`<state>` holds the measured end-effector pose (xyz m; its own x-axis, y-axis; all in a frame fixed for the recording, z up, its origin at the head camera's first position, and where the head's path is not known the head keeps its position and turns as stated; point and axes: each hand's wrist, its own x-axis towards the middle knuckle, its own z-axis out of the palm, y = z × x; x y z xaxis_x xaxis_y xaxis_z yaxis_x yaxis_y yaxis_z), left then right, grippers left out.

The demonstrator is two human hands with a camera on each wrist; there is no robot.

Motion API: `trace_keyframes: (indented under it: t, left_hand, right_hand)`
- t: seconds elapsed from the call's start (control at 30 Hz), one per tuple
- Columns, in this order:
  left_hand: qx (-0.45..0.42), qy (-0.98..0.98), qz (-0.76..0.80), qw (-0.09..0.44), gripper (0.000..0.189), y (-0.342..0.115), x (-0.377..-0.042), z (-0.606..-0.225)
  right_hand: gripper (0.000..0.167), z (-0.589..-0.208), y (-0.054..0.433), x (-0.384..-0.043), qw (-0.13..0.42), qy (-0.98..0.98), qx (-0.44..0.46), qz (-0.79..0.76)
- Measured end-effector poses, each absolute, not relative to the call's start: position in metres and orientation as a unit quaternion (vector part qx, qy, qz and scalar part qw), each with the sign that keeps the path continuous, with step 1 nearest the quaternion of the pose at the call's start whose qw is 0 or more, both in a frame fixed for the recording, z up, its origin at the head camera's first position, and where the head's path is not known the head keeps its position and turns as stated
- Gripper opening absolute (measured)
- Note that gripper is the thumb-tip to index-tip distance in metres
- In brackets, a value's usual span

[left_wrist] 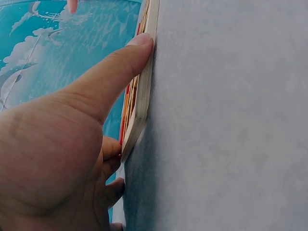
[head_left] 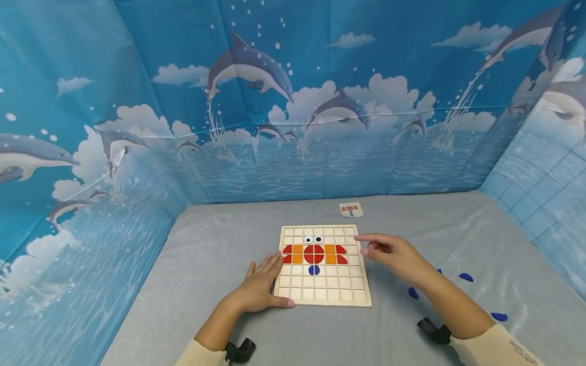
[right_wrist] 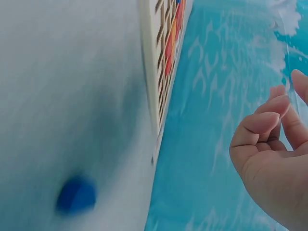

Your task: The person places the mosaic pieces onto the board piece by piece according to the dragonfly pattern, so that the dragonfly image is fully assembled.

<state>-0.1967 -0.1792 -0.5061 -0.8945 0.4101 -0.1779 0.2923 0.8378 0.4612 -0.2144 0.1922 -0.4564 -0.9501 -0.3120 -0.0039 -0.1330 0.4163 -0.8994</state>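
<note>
A square wooden grid board (head_left: 321, 294) lies on the grey surface. In its cells sit a red circle of quarter tiles (head_left: 309, 249), orange tiles (head_left: 297, 249), red curved tiles (head_left: 340, 249) at both sides, two eye tiles (head_left: 318, 239) above and a blue circle (head_left: 311, 270) below. My left hand (head_left: 258, 288) rests at the board's front left corner, fingers spread along the left edge, thumb (left_wrist: 140, 41) against the front edge. Beside the right edge hovers my right hand (head_left: 396, 254), holding nothing, forefinger extended toward the upper right corner and other fingers loosely bent.
Several blue half-round pieces (head_left: 466, 277) lie scattered on the grey cloth (head_left: 220, 239) around my right forearm. Behind the board is a small pattern card (head_left: 351, 209). A dolphin-printed curtain (head_left: 293, 168) borders the surface at the back and sides.
</note>
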Motion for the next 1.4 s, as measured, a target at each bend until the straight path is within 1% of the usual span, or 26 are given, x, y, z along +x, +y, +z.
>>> trace_keyframes:
  t: [0.1,0.23,0.37,0.6,0.77,1.1,1.4]
  left_hand:
    - [0.187,0.948,0.218,0.136,0.118,-0.180,-0.196,-0.507]
    - [0.190,0.949,0.214,0.136,0.119,-0.181,-0.196,-0.508]
    - [0.186,0.949,0.217,0.136,0.119,-0.181,-0.197,-0.507]
    - [0.188,0.949,0.216,0.133,0.118,-0.180,-0.197,-0.506]
    - [0.190,0.949,0.216,0.132,0.117,-0.180,-0.196,-0.506]
    - [0.190,0.948,0.220,0.132,0.118,-0.180,-0.196,-0.507]
    - [0.190,0.949,0.216,0.131,0.118,-0.181,-0.197,-0.508]
  right_hand:
    - [0.046,-0.456,0.209,-0.209,0.087,0.842,-0.106,-0.522]
    - [0.049,-0.458,0.229,-0.203,0.106,0.849,-0.086,-0.511]
    - [0.047,-0.462,0.243,-0.199,0.128,0.846,-0.095,-0.509]
    - [0.045,-0.478,0.264,-0.193,0.139,0.854,-0.120,-0.487]
    - [0.045,-0.490,0.279,-0.189,0.165,0.855,-0.136,-0.472]
    - [0.041,-0.497,0.292,-0.185,0.199,0.861,-0.130,-0.450]
    - [0.037,-0.506,0.296,-0.185,0.205,0.859,-0.157,-0.443]
